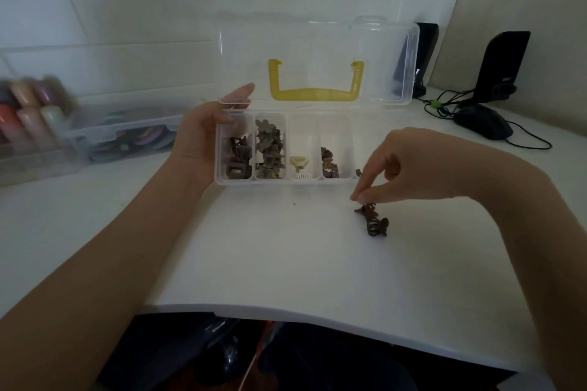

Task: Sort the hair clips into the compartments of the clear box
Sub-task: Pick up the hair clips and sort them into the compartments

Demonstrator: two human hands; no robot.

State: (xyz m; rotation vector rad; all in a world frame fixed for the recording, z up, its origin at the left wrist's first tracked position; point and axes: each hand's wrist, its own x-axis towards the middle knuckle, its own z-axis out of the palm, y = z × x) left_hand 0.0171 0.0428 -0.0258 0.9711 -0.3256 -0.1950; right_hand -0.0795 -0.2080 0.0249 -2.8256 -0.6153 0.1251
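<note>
A small cluster of dark brown plastic hair clips [373, 220] lies on the white tabletop [286, 257] just before the open clear plastic compartment box [317, 182], the right hand [397, 168] pinching its topmost clip, the left hand [203, 133] grasping the box's left end.

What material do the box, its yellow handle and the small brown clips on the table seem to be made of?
Clear box: likely hard, glossy plastic; the clips inside show through its walls, and its raised lid is see-through too.
Yellow handle: probably opaque moulded plastic with an even colour.
Brown clips under the right hand: apparently matte plastic; one shows what looks like a coiled metal spring, though blurred.
</note>
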